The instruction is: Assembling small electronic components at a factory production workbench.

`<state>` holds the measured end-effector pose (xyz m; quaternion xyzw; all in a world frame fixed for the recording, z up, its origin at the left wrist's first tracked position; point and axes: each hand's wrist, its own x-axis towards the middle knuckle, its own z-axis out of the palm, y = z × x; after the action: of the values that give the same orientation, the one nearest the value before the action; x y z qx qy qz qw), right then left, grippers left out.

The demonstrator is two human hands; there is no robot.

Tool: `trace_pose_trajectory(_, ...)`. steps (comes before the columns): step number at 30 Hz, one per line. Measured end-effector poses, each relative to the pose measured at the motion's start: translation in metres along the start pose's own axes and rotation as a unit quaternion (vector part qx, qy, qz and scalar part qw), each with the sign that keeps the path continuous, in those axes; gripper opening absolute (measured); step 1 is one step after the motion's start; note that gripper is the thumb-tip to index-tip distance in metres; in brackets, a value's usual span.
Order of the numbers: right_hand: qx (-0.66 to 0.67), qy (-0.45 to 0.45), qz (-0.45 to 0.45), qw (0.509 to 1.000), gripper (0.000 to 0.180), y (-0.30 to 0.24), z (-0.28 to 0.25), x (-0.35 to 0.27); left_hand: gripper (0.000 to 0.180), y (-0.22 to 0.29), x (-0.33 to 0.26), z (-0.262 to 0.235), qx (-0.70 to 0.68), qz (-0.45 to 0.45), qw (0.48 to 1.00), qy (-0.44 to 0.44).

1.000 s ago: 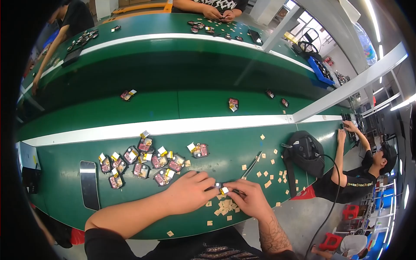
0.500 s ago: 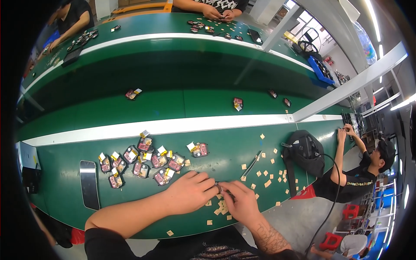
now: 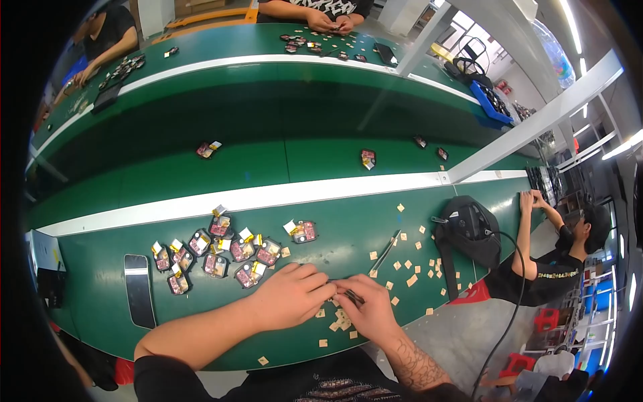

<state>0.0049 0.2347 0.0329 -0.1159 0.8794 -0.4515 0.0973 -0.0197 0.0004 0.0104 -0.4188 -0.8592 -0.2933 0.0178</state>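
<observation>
My left hand (image 3: 289,295) and my right hand (image 3: 370,309) meet over the near part of the green table, fingertips together. The right fingers are closed on a slim dark piece (image 3: 349,295), tweezers-like, though its exact kind is too small to tell. The left fingers are curled at its other end, hiding whatever they pinch. Below the hands lies a pile of small tan square pieces (image 3: 343,321). Left of them is a cluster of small open black cases (image 3: 216,264) with reddish circuit boards and silver-yellow battery pouches; one case (image 3: 305,231) sits apart.
A pair of tweezers (image 3: 385,253) lies among scattered tan squares on the right. Beyond stands a black bag (image 3: 469,224). A phone (image 3: 138,289) lies at left. A white ledge (image 3: 268,196) crosses behind, with more cases past it. Co-workers sit opposite and at right.
The right fingers have shifted slightly, and more of the slim dark piece shows between them. My left hand stays nearly in place. The whole view has moved a little.
</observation>
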Motion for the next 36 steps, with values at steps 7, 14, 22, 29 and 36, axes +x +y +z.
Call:
trace_pose_trajectory(7, -0.055, 0.028, -0.039, 0.997, 0.023, -0.003, 0.007, -0.003, 0.035, 0.003, -0.001, -0.001, -0.017, -0.007, 1.000, -0.001)
trace_pose_trajectory(14, -0.183, 0.014, -0.058, 0.981, 0.019, -0.009, 0.012, 0.007, 0.031, 0.002, 0.002, -0.003, -0.033, -0.008, 0.999, 0.005)
trace_pose_trajectory(22, 0.010, 0.116, -0.075, 0.990, 0.029, 0.002, -0.007, -0.011, 0.034, 0.012, 0.017, -0.012, -0.037, 0.030, 0.998, 0.049)
trace_pose_trajectory(29, 0.185, 0.071, -0.012, 0.980, 0.024, 0.006, -0.013, -0.013, 0.032, 0.032, 0.033, -0.015, -0.317, -0.229, 0.919, 0.041)
trace_pose_trajectory(36, 0.053, 0.250, -0.092, 0.962, 0.032, 0.033, -0.040, -0.018, 0.018, -0.074, 0.130, -0.035, -0.129, -0.205, 0.947, 0.209)
